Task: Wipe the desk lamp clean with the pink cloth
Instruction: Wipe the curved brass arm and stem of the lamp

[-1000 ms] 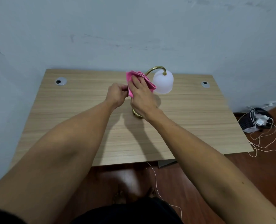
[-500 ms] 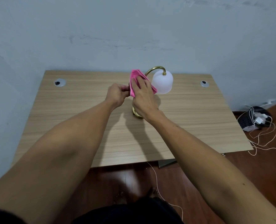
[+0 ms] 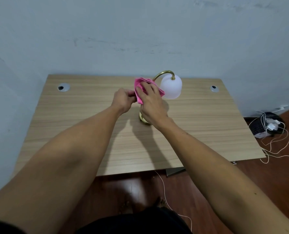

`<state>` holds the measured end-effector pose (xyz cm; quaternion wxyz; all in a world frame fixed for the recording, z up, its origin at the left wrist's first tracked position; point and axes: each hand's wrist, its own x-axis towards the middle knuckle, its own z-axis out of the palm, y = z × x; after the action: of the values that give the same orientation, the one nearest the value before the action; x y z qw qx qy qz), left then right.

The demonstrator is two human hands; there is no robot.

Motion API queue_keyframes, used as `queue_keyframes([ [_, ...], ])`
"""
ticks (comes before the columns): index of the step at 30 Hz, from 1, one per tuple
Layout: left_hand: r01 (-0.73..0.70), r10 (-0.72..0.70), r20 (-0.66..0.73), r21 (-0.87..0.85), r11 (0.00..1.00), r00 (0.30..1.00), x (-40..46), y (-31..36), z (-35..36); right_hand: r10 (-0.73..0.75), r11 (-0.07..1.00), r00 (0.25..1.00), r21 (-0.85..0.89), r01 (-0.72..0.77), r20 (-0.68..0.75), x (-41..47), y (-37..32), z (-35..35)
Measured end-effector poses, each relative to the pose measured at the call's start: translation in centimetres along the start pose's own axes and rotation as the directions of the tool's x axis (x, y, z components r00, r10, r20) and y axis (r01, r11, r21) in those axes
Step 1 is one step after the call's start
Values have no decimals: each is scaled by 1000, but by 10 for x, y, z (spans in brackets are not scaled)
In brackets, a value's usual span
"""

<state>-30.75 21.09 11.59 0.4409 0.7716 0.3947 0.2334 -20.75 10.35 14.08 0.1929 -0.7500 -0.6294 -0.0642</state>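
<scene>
The desk lamp has a white frosted shade, a curved brass neck and a brass base, and stands on the wooden desk near the back middle. The pink cloth is wrapped around the lamp's stem, left of the shade. My right hand presses the cloth against the stem from the front and hides the stem. My left hand pinches the cloth's left edge.
Two round cable grommets sit at the desk's back corners. A grey wall stands right behind the desk. On the floor to the right lie a black basket with chargers and loose white cables.
Both hands and the cloth stay on the lamp stem; the cloth has shifted slightly upward along the stem. The view has tilted a little.
</scene>
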Motion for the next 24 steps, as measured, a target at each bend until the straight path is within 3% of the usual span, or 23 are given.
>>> queue_keyframes([
  [2, -5, 6, 11, -25, 1000, 1000, 1, -1, 1, 94, 993, 995, 67, -92, -23, 0, -6, 1],
  [7, 40, -39, 9, -36, 999, 999, 2, -3, 1, 6, 993, 995, 115, 6, -104, -5, 3, 0],
  [9, 72, -72, 5, -77, 994, 997, 4, -4, 3, 185, 949, 974, 280, -143, -132, -14, 9, -1],
  [11, 81, -81, 1, -79, 994, 997, 4, -4, 4, 425, 840, 898, 420, -342, -117, -25, 15, -1],
  [13, 76, -77, -11, -75, 994, 997, 4, -5, 4, 523, 779, 833, 499, -380, -182, -34, 16, -3],
  [17, 81, -82, -15, -72, 994, 997, 6, -8, 5, 259, 885, 905, 458, -82, -338, -28, 8, -8],
  [19, 66, -67, -12, -54, 996, 998, 6, -7, 4, 141, 918, 946, 395, -15, -291, -13, 6, -3],
  [24, -18, 18, -6, 35, 999, 1000, 4, -6, 2, 38, 976, 994, 217, -16, -98, 7, -2, 16],
])
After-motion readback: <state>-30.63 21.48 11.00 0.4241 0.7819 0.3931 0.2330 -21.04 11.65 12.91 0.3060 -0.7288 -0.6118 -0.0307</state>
